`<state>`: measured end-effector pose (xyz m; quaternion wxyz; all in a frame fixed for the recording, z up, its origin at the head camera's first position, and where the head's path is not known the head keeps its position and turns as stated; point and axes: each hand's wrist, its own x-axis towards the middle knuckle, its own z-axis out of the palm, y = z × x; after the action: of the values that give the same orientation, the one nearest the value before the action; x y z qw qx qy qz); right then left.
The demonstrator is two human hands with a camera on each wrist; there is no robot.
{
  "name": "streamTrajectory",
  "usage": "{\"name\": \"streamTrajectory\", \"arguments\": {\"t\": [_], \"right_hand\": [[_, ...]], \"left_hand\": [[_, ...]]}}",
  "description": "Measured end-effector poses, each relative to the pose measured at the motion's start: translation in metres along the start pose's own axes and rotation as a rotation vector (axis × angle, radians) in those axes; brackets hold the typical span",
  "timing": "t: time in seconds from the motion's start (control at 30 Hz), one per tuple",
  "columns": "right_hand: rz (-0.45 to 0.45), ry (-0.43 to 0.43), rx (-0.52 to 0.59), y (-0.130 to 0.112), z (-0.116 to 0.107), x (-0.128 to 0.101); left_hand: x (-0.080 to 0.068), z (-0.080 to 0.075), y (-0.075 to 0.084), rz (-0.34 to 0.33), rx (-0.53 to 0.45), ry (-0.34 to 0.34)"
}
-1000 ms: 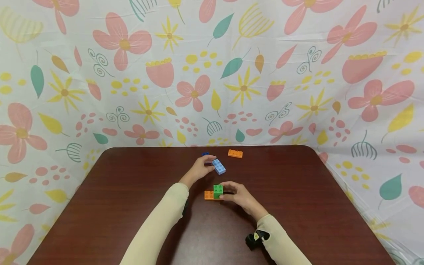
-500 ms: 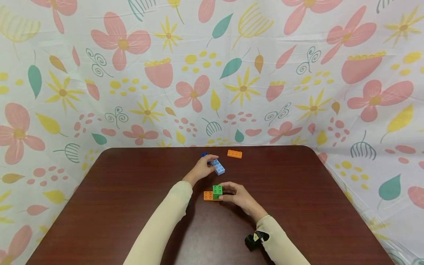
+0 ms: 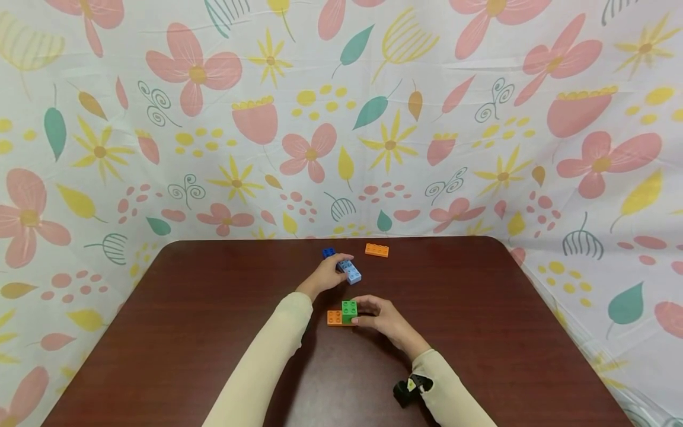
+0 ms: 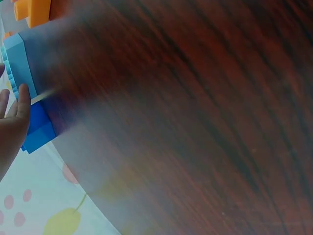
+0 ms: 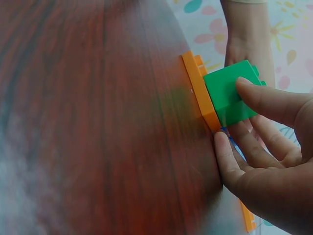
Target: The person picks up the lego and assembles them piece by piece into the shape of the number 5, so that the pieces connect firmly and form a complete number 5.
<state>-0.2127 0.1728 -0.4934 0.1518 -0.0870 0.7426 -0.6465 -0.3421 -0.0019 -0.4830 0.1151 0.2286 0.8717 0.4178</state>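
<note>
A light blue toy brick (image 3: pixel 350 271) lies on the table beyond the other hand's work. My left hand (image 3: pixel 326 274) reaches over its left end and pinches it between fingers and thumb; in the left wrist view the thumb lies along the brick's side. Just behind that hand is a dark blue brick (image 3: pixel 328 252), partly covered. Nearer to me, a green brick (image 3: pixel 349 311) sits on the right part of a flat orange brick (image 3: pixel 334 318). My right hand (image 3: pixel 385 320) holds the green brick from the right, its thumb on one face, with a fingertip against the orange one.
Another orange brick (image 3: pixel 376 250) lies near the far edge of the dark brown table (image 3: pixel 469 332). Behind the table hangs a flowered cloth (image 3: pixel 341 118). A black wrist camera (image 3: pixel 407 391) is strapped at the right sleeve.
My left hand has shifted slightly to the right, farther over the light blue brick, and more of the dark blue brick shows. The right hand and the green brick stay put.
</note>
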Motion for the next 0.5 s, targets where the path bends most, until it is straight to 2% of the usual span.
{"name": "streamTrajectory", "arguments": {"t": [0.23, 0.37, 0.5], "right_hand": [[-0.024, -0.004, 0.001, -0.029, 0.006, -0.016], [-0.016, -0.001, 0.002, -0.023, 0.005, -0.013], [-0.015, 0.002, 0.007, -0.007, 0.002, -0.005]], "left_hand": [[0.001, 0.004, 0.0, 0.053, 0.091, -0.025], [0.001, 0.005, 0.001, 0.087, 0.15, -0.037], [-0.001, 0.004, 0.003, 0.089, 0.183, -0.044]]}}
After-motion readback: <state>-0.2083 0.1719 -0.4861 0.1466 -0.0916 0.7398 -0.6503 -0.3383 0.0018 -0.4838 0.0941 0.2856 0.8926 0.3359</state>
